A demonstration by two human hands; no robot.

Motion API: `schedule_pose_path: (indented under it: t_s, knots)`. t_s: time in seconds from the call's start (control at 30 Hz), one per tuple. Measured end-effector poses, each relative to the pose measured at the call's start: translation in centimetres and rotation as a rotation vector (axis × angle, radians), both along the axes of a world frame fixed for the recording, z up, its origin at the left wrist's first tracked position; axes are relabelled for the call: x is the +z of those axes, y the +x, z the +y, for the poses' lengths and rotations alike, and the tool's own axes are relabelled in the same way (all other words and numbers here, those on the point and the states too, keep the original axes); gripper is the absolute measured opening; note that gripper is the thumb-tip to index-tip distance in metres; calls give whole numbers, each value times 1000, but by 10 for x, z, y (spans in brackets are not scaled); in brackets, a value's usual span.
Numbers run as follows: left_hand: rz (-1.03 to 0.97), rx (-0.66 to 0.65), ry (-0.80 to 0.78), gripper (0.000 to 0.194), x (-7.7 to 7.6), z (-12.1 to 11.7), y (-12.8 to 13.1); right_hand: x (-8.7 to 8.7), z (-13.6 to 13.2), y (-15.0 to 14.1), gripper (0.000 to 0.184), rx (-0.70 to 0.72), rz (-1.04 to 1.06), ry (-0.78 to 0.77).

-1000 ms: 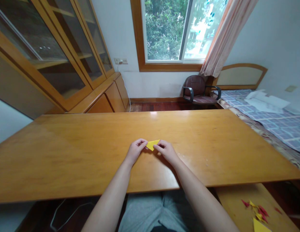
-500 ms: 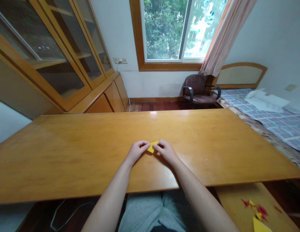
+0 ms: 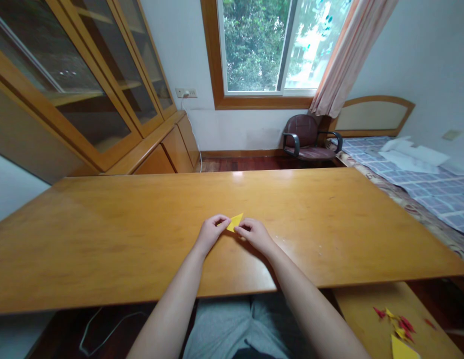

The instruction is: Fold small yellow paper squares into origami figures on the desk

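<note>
A small piece of folded yellow paper is held just above the middle of the wooden table. My left hand pinches its left side between thumb and fingers. At its lower right corner, my right hand has thumb and fingertips closed on the edge. One pointed corner of the paper sticks up between the hands. The exact folds are too small to make out.
Low at the right, a board carries several small red and yellow folded paper pieces and a yellow sheet. Beyond the table stand a chair, a bed and a glass-doored cabinet.
The yellow paper has turned and shifted slightly up and left, showing more of its pointed corner. My right hand has slid down to its lower edge; my left hand keeps its pinch.
</note>
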State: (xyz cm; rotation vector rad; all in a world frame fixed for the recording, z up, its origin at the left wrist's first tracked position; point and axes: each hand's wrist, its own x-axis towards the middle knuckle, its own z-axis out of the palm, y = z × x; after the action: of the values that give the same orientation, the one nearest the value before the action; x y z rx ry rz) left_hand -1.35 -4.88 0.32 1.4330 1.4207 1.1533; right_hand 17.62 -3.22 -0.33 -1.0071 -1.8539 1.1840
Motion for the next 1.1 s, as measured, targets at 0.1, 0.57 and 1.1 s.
schedule_pose_path:
  t_s: [0.1, 0.57, 1.1]
  knots:
    - [1, 8, 7, 24, -1, 1, 1, 0, 0, 0, 17, 20, -8, 2]
    - [0, -60, -6, 24, 0, -1, -1, 2, 1, 0, 23, -80, 63, -55]
    - [159, -232, 16, 25, 7, -6, 3, -2, 3, 1, 24, -120, 86, -147]
